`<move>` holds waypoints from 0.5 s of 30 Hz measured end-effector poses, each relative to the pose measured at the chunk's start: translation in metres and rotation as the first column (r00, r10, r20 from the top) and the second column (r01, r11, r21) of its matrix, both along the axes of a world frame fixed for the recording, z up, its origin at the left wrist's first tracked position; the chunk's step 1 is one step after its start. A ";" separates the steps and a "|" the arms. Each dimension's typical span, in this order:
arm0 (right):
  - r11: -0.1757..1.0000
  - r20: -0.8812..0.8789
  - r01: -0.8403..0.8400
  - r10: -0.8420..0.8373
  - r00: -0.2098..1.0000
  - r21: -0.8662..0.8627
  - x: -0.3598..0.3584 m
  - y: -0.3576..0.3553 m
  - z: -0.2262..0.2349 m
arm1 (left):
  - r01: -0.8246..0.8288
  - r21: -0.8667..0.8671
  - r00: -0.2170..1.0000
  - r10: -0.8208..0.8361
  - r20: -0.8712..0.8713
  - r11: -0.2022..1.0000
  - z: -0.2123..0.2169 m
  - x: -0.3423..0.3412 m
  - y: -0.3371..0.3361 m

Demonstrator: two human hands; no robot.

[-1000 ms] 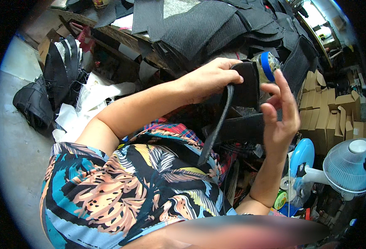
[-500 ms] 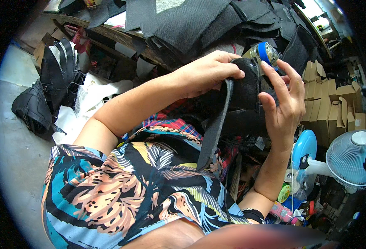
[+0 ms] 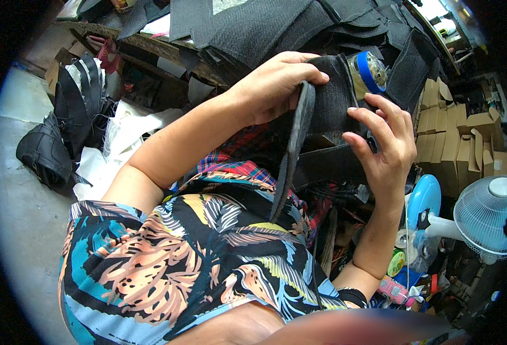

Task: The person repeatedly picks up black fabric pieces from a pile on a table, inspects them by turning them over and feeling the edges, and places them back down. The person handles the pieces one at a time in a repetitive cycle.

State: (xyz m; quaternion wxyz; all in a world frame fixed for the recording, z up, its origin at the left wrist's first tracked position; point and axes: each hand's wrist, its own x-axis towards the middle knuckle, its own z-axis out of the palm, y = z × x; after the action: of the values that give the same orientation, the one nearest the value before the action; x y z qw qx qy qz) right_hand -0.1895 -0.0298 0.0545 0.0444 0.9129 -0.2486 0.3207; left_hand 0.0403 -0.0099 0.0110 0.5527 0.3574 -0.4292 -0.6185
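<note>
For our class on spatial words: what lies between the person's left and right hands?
In the head view, black material lies between the left hand and the right hand.

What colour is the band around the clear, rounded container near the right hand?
Blue: the curved, smooth band shows best in the head view.

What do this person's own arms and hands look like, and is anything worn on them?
The left hand and right hand wear no gloves, and no watch or bracelet shows. The forearms are uncovered. The top is short-sleeved, with a leafy pattern in black, peach, teal, pale blue and yellow.
</note>
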 end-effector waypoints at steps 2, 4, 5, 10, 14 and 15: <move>0.999 0.002 0.019 -0.019 1.000 -0.026 -0.001 0.001 -0.001 | -0.012 -0.013 0.999 0.012 0.039 1.000 -0.002 0.002 -0.001; 0.993 -0.044 0.047 -0.052 0.998 -0.107 -0.002 0.000 -0.004 | -0.023 -0.038 0.995 0.027 0.098 0.999 -0.006 0.006 -0.002; 0.988 -0.077 0.071 -0.082 0.994 -0.140 -0.003 0.000 -0.005 | -0.031 -0.058 0.989 0.039 0.139 0.998 -0.009 0.008 -0.003; 0.976 -0.098 0.090 -0.111 0.989 -0.199 -0.015 0.005 -0.013 | -0.074 -0.170 0.917 0.134 0.375 0.983 -0.027 0.021 -0.015; 0.984 -0.019 0.122 -0.125 0.992 -0.132 -0.026 0.007 -0.012 | -0.076 0.077 0.971 0.056 0.232 0.994 -0.030 0.021 -0.024; 0.985 0.048 0.101 -0.095 0.994 -0.140 -0.025 0.007 -0.013 | -0.081 0.067 0.980 0.068 0.186 0.994 -0.029 0.019 -0.021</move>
State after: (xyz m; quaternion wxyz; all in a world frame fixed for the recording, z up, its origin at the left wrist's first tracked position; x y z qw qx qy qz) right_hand -0.2150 -0.0225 0.0418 0.1198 0.8874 -0.2706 0.3536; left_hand 0.0594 -0.0313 -0.0176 0.5200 0.4489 -0.4414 -0.5773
